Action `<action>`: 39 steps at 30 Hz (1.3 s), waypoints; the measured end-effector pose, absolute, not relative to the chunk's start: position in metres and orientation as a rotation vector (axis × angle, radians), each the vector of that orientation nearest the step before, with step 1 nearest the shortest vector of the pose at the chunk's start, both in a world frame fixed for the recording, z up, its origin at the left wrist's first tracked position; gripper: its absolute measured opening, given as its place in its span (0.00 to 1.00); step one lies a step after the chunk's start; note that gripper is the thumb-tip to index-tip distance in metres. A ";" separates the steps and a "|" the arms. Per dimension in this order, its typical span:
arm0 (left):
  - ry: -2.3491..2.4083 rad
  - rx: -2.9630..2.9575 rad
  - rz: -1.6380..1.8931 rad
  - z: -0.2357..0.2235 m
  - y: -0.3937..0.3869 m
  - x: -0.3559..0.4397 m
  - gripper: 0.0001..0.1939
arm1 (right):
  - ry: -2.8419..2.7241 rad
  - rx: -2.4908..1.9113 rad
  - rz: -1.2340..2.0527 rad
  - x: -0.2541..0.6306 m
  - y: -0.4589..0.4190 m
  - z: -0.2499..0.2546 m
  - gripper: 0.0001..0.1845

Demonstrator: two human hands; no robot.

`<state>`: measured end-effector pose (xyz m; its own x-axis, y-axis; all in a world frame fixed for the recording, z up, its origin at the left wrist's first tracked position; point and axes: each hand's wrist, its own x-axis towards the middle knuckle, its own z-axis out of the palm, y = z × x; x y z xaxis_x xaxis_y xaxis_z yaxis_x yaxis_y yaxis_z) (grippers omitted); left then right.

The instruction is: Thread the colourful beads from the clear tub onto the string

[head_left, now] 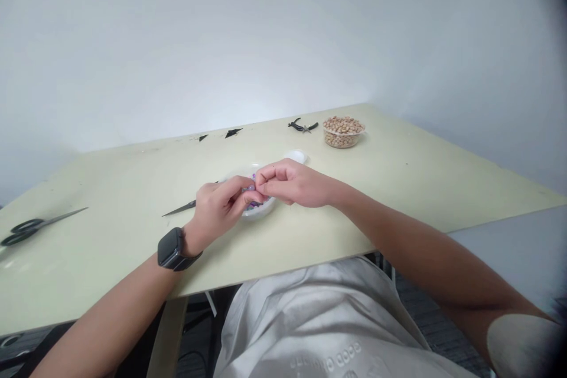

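Note:
My left hand and my right hand meet fingertip to fingertip just above a small white bowl of purple beads near the middle of the pale table. Both hands pinch something tiny between thumb and forefinger, seemingly a purple bead; whether a thread is there I cannot tell. A black smartwatch sits on my left wrist. A thin dark pointed tool lies on the table beside my left hand, partly hidden by it.
Black-handled scissors lie at the table's left edge. At the back stand a clear tub of tan beads, small black pliers, a white lid and black scraps. A grey wall rises behind.

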<state>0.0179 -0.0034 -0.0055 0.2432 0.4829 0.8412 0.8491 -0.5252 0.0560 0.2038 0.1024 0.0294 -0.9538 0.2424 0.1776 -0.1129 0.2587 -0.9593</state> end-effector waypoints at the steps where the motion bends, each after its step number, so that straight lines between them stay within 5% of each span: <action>1: -1.221 -2.112 -1.200 -0.006 -0.003 0.018 0.15 | -2.219 -0.156 1.759 0.203 0.101 0.028 0.10; 15: -1.138 -2.122 -1.080 -0.009 -0.007 0.023 0.10 | -1.699 -0.338 2.190 0.193 0.099 0.019 0.13; 39: -1.261 -2.075 -1.107 -0.010 -0.006 0.022 0.06 | -1.936 -0.319 1.937 0.193 0.087 0.024 0.18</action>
